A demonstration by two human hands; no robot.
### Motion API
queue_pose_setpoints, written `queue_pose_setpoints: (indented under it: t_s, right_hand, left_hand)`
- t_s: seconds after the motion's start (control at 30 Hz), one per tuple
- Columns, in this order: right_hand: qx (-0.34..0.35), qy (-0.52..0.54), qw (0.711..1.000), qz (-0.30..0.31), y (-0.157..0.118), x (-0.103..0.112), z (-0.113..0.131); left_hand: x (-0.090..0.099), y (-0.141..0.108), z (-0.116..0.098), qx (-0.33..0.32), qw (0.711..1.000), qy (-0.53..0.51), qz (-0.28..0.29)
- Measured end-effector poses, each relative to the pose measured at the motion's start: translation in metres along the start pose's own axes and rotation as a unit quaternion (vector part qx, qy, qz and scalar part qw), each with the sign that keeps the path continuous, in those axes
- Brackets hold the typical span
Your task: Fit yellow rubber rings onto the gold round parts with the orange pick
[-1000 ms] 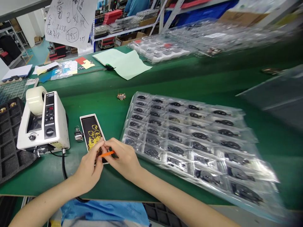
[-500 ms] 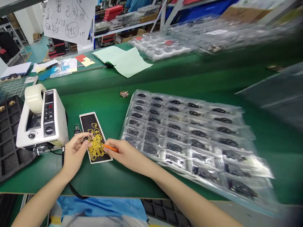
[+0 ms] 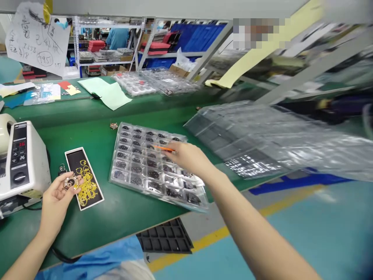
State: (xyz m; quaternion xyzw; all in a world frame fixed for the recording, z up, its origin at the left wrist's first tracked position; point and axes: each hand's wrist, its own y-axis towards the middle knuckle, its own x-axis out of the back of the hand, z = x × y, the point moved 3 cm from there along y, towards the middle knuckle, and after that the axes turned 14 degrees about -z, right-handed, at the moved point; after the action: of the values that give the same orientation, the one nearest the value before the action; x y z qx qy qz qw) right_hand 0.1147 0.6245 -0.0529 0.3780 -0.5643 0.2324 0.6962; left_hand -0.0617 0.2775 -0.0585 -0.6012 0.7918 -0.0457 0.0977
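Observation:
My left hand grips a small round metal watch part between thumb and fingers, beside a white-edged black box. Yellow rings lie heaped in that box. In my right hand is a thin orange tool, its tip pointing left over a clear plastic tray. Dark oval parts sit in the tray's compartments. Whether the tool's tip touches a part cannot be made out.
A white tape dispenser stands at the left. Behind the tray lies another metal piece. Stacked clear trays are at the right, a pale green sheet on the rear ledge, and people work in the background.
The view has swung right. My right hand has moved with the orange tool from the box of yellow rings to above the clear tray. My left hand still holds the metal part near the box.

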Motion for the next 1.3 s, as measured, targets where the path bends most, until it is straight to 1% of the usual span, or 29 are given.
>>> queue_pose_setpoints:
  t_s: [0.03, 0.1, 0.2, 0.27, 0.37, 0.43, 0.47, 0.53, 0.57, 0.6, 0.63, 0.67, 0.7, 0.73, 0.77, 0.83, 0.87, 0.93, 1.0, 1.07, 1.17, 1.3]
  right_hand:
    - [-0.007, -0.021, 1.0, 0.017, 0.003, -0.003, -0.014]
    - [-0.006, -0.033, 0.999, 0.041, 0.004, -0.009, -0.032]
    - [0.022, -0.021, 0.998, 0.059, 0.0, -0.02, -0.04]
    - [0.052, -0.001, 0.997, 0.056, -0.002, -0.028, -0.042]
    - [0.11, 0.042, 0.993, 0.032, -0.001, -0.04, -0.047]
    - [0.16, 0.085, 0.983, 0.006, 0.004, -0.043, -0.051]
    - [0.188, 0.109, 0.976, -0.009, 0.009, -0.042, -0.051]
    - [0.253, 0.17, 0.95, -0.062, 0.017, -0.033, -0.043]
    - [0.277, 0.199, 0.935, -0.094, 0.021, -0.026, -0.035]
    - [0.302, 0.235, 0.913, -0.142, 0.022, -0.016, -0.021]
    - [0.309, 0.262, 0.896, -0.183, 0.022, -0.005, -0.004]
    - [0.287, 0.281, 0.893, -0.204, 0.02, 0.004, 0.016]
    - [0.259, 0.306, 0.891, -0.212, 0.017, 0.011, 0.04]
    - [0.238, 0.335, 0.888, -0.208, 0.012, 0.017, 0.067]
    - [0.231, 0.373, 0.879, -0.188, 0.005, 0.02, 0.095]
    - [0.223, 0.444, 0.86, -0.116, -0.011, 0.02, 0.149]
    - [0.211, 0.475, 0.85, -0.082, -0.017, 0.017, 0.172]
    - [0.164, 0.526, 0.833, -0.043, -0.027, 0.009, 0.204]
    - [0.113, 0.565, 0.817, -0.015, -0.031, 0.0, 0.221]
    - [0.07, 0.594, 0.801, 0.005, -0.032, -0.007, 0.228]
    - [0.021, 0.621, 0.783, 0.034, -0.032, -0.014, 0.23]
    - [-0.01, 0.641, 0.765, 0.067, -0.035, -0.018, 0.229]
  left_hand:
    - [0.0, 0.0, 0.0, 0.005, 1.0, -0.002, 0.001]
    - [-0.001, 0.0, 0.002, 0.012, 1.0, -0.007, 0.007]
    - [-0.002, 0.001, 0.005, 0.025, 0.999, -0.017, 0.015]
    - [-0.003, 0.001, 0.007, 0.037, 0.999, -0.02, 0.019]
    - [-0.006, 0.001, 0.008, 0.061, 0.998, -0.024, 0.026]
    - [-0.006, 0.002, 0.008, 0.072, 0.996, -0.03, 0.03]
    - [-0.006, 0.002, 0.008, 0.077, 0.996, -0.033, 0.033]
    - [-0.007, 0.002, 0.009, 0.083, 0.995, -0.04, 0.037]
    - [-0.007, 0.001, 0.009, 0.085, 0.995, -0.043, 0.041]
    - [-0.007, 0.001, 0.009, 0.086, 0.994, -0.046, 0.046]
    - [-0.008, 0.001, 0.009, 0.086, 0.994, -0.05, 0.052]
    - [-0.008, 0.001, 0.009, 0.085, 0.993, -0.053, 0.058]
    - [-0.008, 0.0, 0.009, 0.084, 0.993, -0.057, 0.062]
    - [-0.008, 0.0, 0.01, 0.082, 0.993, -0.059, 0.067]
    - [-0.008, 0.0, 0.01, 0.081, 0.992, -0.062, 0.07]
    - [-0.008, 0.0, 0.01, 0.079, 0.992, -0.063, 0.078]
    - [-0.008, 0.0, 0.01, 0.075, 0.992, -0.062, 0.081]
    - [-0.009, 0.0, 0.009, 0.059, 0.993, -0.056, 0.088]
    - [-0.009, 0.0, 0.008, 0.04, 0.993, -0.053, 0.094]
    - [-0.011, -0.001, 0.008, 0.026, 0.992, -0.053, 0.108]
    - [-0.012, -0.003, 0.009, 0.02, 0.99, -0.054, 0.13]
    - [-0.013, -0.004, 0.012, 0.019, 0.988, -0.057, 0.145]
